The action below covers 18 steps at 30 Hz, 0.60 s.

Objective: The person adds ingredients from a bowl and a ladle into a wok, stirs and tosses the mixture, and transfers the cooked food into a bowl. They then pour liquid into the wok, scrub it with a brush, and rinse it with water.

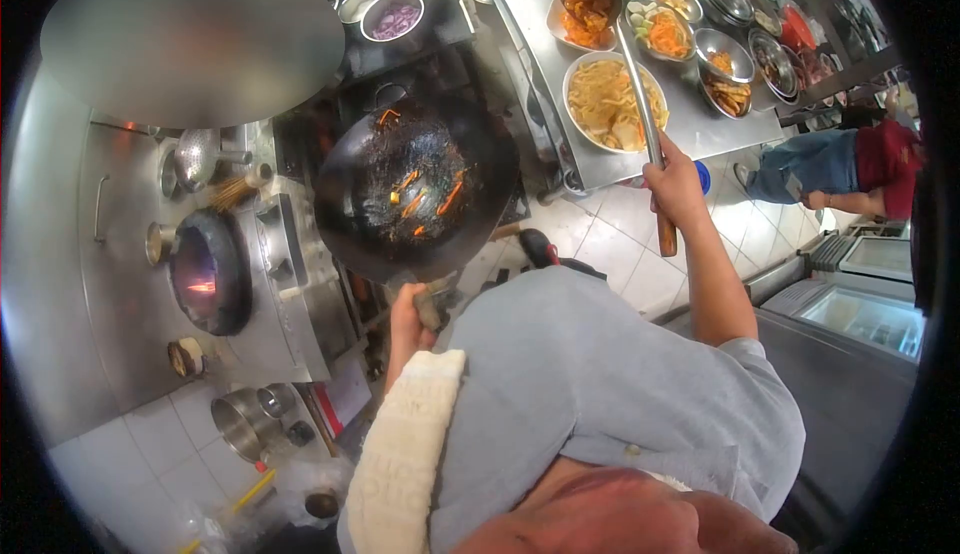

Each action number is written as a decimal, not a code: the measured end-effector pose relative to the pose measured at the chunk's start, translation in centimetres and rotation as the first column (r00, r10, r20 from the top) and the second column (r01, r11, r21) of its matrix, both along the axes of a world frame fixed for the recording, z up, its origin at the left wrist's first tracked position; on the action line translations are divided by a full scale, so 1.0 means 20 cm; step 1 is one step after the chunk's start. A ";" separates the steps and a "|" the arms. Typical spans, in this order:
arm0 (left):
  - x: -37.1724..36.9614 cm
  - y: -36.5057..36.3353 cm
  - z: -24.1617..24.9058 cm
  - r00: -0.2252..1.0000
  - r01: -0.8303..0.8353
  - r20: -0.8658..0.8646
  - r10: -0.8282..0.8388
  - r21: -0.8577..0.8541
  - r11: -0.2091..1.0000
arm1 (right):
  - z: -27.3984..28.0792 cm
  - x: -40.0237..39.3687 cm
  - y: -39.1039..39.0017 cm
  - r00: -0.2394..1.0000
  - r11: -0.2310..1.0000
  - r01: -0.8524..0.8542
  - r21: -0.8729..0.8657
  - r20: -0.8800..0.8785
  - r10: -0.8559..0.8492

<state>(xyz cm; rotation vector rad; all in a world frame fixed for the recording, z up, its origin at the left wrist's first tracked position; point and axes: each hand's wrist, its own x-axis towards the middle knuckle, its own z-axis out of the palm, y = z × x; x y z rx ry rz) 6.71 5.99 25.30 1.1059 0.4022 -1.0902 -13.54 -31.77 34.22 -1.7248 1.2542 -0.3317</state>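
Note:
My left hand [405,326] is closed around the handle [428,309] of a large black wok [345,204], which is tilted. A few orange strips and scraps cling to its dark, oily inside. Out to the other side, my right hand [678,189] grips the wooden end of a long-handled ladle [632,74]. The ladle's bowl holds reddish-orange food and hangs over a dish of similar orange pieces [585,32]. Beneath the ladle's shaft stands a white bowl [568,104] filled with yellowish stir-fried food.
A steel counter [700,136] carries several bowls of cut vegetables and metal lids. A bowl of chopped purple onion [393,20] sits beyond the wok. Flame shows in a burner ring [210,272] on the left, near a perforated strainer [198,159]. A person in a red shirt [890,169] stands at the right.

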 end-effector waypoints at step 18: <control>-0.05 0.04 -0.05 0.997 -0.071 -0.035 0.072 0.034 0.997 | 0.01 -0.09 0.00 0.938 0.931 -0.120 -0.345 -0.346 -0.007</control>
